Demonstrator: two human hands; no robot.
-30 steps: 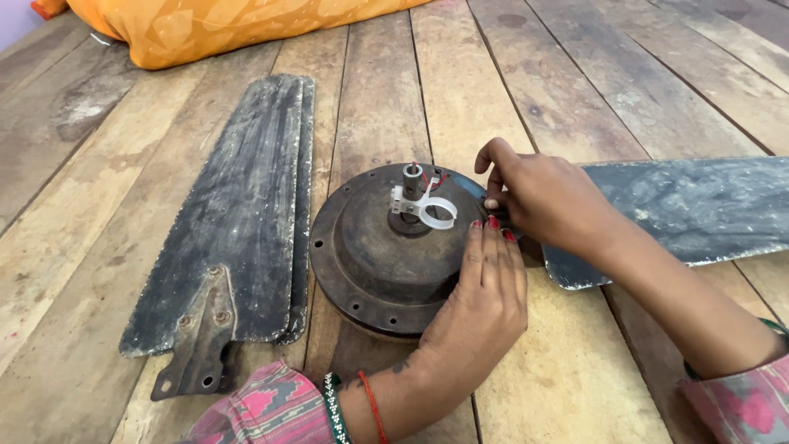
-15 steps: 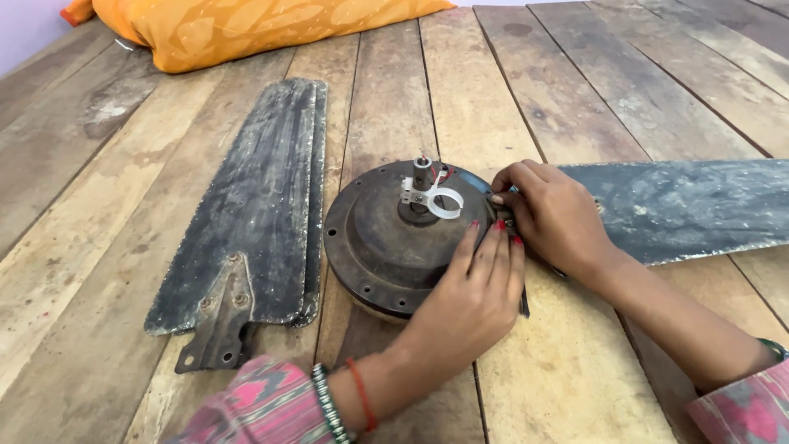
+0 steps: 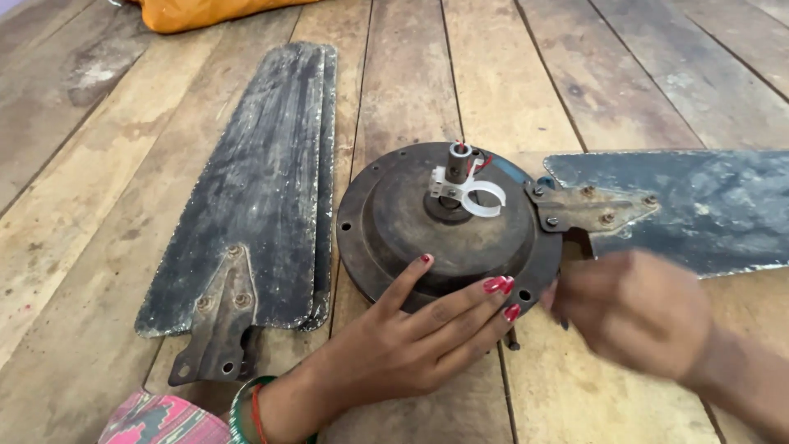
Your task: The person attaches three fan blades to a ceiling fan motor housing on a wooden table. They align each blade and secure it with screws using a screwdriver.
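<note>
A rusty dark ceiling fan motor lies on wooden floor planks, with a short shaft and a white plastic clip at its centre. My left hand rests flat on the motor's near rim, fingers spread. One dirty grey fan blade lies to the right, and its metal bracket reaches the motor's rim. My right hand is blurred, just below that bracket and beside the rim, with fingers curled. Whether it holds anything is hidden.
Stacked loose fan blades with a bracket lie left of the motor. An orange cushion sits at the far edge. A small dark screw-like piece lies on the planks by my left fingertips.
My right hand has pulled back from the blade bracket toward me, uncovering it. My left hand stays on the motor's rim. The view has come closer.
</note>
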